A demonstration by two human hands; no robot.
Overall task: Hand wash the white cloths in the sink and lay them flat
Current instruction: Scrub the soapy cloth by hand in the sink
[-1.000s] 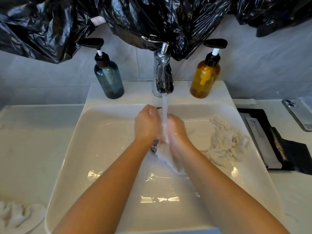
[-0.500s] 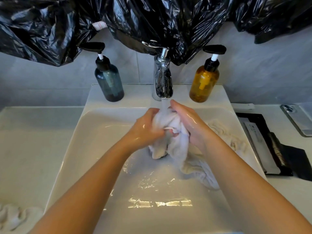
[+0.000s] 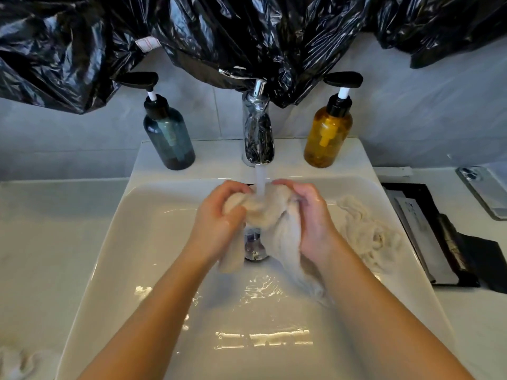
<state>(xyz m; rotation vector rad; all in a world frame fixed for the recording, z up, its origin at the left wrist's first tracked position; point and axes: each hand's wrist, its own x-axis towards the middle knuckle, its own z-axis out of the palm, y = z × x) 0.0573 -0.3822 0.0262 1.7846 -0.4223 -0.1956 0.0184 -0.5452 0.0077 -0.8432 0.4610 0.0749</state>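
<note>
Bathroom: grey tile wall, crinkled black plastic sheeting [image 3: 247, 37] hung across the top, pale stone counter [image 3: 41, 242].

The wet white cloth [image 3: 263, 212] is bunched over the middle of the white rectangular ceramic sink [image 3: 115, 242], directly under the stream from the chrome tap [image 3: 258, 133]. Its tail hangs toward the chrome drain [image 3: 253, 245]. The left hand [image 3: 219, 215] and right hand [image 3: 310, 215] grip it from either side. Both sets of fingers are curled round the bunch and pressed together, not spread.

Step looks like rub/rinse. To do it well:
- work the fabric between the hands so fresh folds reach the water, not only the top fold
- keep the tail off the drain opening
- squeeze rather than twist hard; thin cloth distorts
- hold low in the basin, less splash

A second crumpled white cloth [image 3: 365, 231] lies against the basin's right side, probably next in the queue. A third white cloth [image 3: 16, 363] sits on the counter bottom-left, rumpled rather than flat.

The teal pump bottle [image 3: 168, 138] and amber pump bottle [image 3: 327, 135] flank the tap; can't tell which is soap. The grey phone [image 3: 485, 193] on the right counter is a splash risk.
</note>
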